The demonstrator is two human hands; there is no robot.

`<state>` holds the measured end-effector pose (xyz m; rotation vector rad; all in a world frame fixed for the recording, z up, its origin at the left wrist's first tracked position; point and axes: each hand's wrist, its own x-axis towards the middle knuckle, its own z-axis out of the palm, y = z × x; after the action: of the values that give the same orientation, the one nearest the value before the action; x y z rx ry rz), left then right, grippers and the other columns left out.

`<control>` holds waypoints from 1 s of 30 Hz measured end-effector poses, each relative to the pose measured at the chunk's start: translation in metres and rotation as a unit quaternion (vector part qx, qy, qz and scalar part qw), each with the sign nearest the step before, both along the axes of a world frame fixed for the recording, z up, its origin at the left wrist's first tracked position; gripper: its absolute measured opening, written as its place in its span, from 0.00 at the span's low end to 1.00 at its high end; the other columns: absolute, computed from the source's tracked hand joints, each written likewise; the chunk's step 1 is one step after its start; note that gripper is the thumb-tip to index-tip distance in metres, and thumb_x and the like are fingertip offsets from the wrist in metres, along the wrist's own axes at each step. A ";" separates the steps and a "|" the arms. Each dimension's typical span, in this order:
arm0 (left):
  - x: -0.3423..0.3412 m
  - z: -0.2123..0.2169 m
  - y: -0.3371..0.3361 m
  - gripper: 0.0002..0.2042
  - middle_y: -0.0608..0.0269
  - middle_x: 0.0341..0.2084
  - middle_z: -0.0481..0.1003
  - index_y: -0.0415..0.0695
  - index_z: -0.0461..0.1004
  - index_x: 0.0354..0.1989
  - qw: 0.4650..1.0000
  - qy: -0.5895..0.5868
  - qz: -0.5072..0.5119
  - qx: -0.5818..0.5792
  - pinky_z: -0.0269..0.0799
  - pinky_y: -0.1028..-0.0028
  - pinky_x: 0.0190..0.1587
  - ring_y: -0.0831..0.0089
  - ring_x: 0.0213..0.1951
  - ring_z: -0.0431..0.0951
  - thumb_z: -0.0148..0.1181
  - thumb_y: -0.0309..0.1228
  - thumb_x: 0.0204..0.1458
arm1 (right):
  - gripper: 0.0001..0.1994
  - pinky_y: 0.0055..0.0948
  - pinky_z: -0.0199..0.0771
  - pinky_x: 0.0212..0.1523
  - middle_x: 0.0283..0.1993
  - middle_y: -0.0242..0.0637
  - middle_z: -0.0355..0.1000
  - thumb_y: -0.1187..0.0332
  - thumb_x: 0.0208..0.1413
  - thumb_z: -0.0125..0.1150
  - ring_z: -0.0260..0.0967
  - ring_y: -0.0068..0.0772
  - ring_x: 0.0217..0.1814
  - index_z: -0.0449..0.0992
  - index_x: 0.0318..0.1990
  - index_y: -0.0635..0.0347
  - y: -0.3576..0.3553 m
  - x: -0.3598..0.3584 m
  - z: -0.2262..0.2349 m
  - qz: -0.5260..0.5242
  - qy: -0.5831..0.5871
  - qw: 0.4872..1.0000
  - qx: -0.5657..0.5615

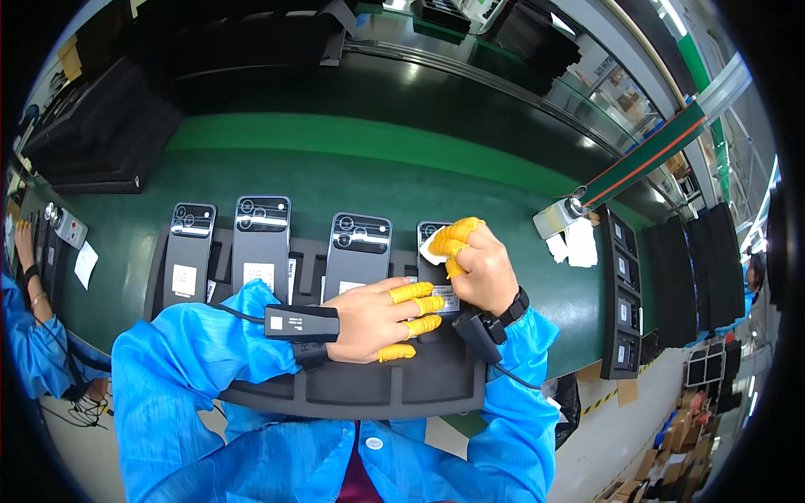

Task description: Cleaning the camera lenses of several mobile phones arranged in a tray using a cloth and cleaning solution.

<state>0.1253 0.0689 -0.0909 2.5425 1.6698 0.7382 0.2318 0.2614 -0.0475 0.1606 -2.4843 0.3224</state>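
A black foam tray lies before me on the green bench, with grey phones in a row, backs up. Over the rightmost phone, my right hand pinches a folded white wipe against the camera end. My left hand is open, its fingers stretched out flat toward the lower part of that phone. Yellow finger cots cover fingertips of both hands. To the left lie the third phone, the second phone and the leftmost phone, with labels showing on their backs.
A metal solvent can stands at the right beside white wipes. Past it lies another black tray with phones, near stacked black trays. More black sheets rise at far left. A co-worker's blue sleeve shows at left.
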 end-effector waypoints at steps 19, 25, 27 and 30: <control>-0.001 0.001 0.002 0.26 0.54 0.59 0.65 0.45 0.67 0.59 1.000 -0.005 -0.006 -0.026 0.55 0.58 0.67 0.56 0.63 0.62 0.57 0.43 0.53 | 0.12 0.36 0.74 0.39 0.34 0.41 0.74 0.82 0.29 0.58 0.71 0.45 0.36 0.79 0.28 0.63 0.015 0.010 0.005 0.013 0.026 1.000 0.009; -0.003 0.004 0.003 0.26 0.55 0.59 0.65 0.45 0.67 0.59 1.000 -0.009 -0.012 -0.021 0.55 0.58 0.67 0.55 0.63 0.62 0.58 0.43 0.52 | 0.10 0.38 0.75 0.37 0.31 0.41 0.74 0.82 0.30 0.58 0.71 0.45 0.35 0.79 0.25 0.64 0.038 0.016 -0.001 -0.160 0.019 0.979 0.127; -0.001 0.005 0.003 0.26 0.55 0.60 0.65 0.45 0.67 0.59 1.000 -0.012 -0.013 -0.017 0.55 0.58 0.67 0.55 0.63 0.62 0.58 0.43 0.52 | 0.12 0.38 0.74 0.37 0.33 0.42 0.74 0.83 0.32 0.58 0.71 0.46 0.36 0.79 0.29 0.63 0.044 0.022 -0.005 -0.172 0.066 0.978 0.094; -0.003 -0.001 0.002 0.26 0.55 0.60 0.65 0.45 0.67 0.59 1.000 -0.008 -0.005 -0.023 0.55 0.58 0.67 0.55 0.63 0.62 0.57 0.43 0.53 | 0.13 0.37 0.73 0.36 0.35 0.42 0.74 0.83 0.33 0.58 0.70 0.46 0.36 0.79 0.31 0.63 0.033 0.012 -0.002 -0.095 0.098 0.990 0.020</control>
<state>0.1226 0.0710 -0.0918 2.5057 1.6478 0.7074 0.2440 0.2948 -0.0497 -0.0281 -2.2899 0.1676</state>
